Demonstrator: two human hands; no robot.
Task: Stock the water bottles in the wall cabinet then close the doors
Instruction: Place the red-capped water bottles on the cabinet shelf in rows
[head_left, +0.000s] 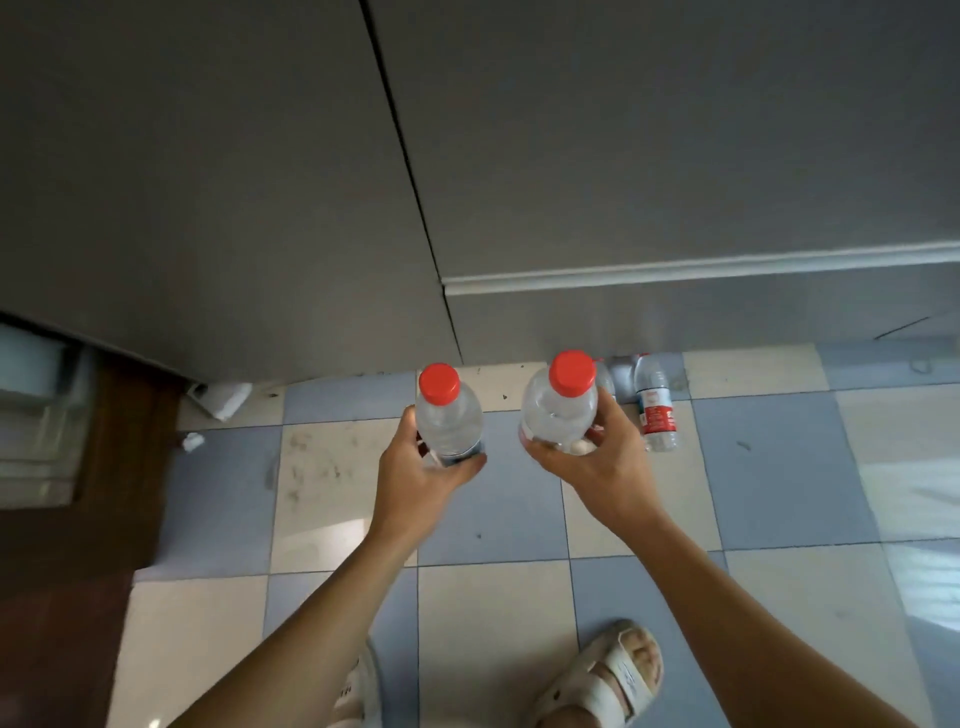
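My left hand (415, 478) grips a clear water bottle (448, 415) with a red cap, held upright above the floor. My right hand (602, 462) grips a second red-capped water bottle (563, 410), also upright. Another water bottle (655, 410) with a red label stands on the tiled floor just right of my right hand, at the foot of the cabinet. More bottles stand partly hidden behind the right-hand bottle. The grey cabinet doors (260, 182) fill the upper half of the view and are closed, with a dark seam between them.
The floor has blue and cream tiles (498, 597). A brown wooden surface (67, 519) lies at the left edge. White scraps (223, 400) lie on the floor by the cabinet base. My feet in pale sandals (608, 675) stand at the bottom.
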